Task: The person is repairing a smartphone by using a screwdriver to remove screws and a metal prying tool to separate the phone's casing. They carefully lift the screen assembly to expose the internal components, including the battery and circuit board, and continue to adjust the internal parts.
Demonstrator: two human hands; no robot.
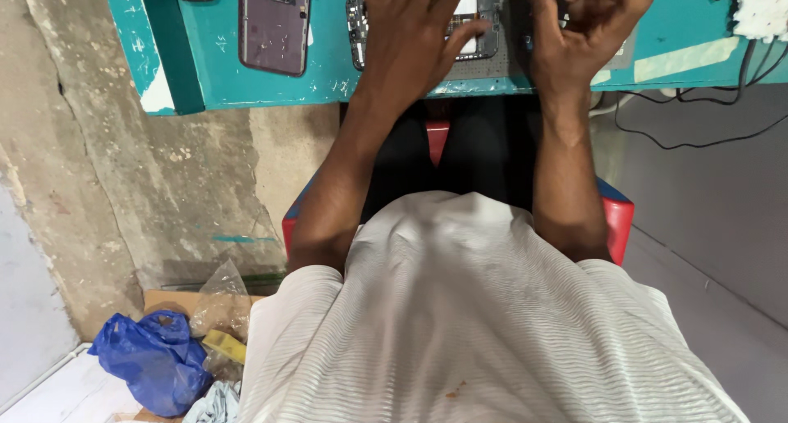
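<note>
Pressing flat with spread fingers, your left hand [414,29] covers the opened phone [427,25] on the teal tabletop [328,70] at top centre; your right hand [587,25] curls half-closed beside it, its grip unclear.

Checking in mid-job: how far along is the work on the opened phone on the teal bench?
Done: the opened phone has its back off, with its inner parts showing. In hand: the left hand lies spread over it and the right hand curls at its right end. Left: it lies unclosed, and a second phone lies untouched to the left on the teal bench.
</note>
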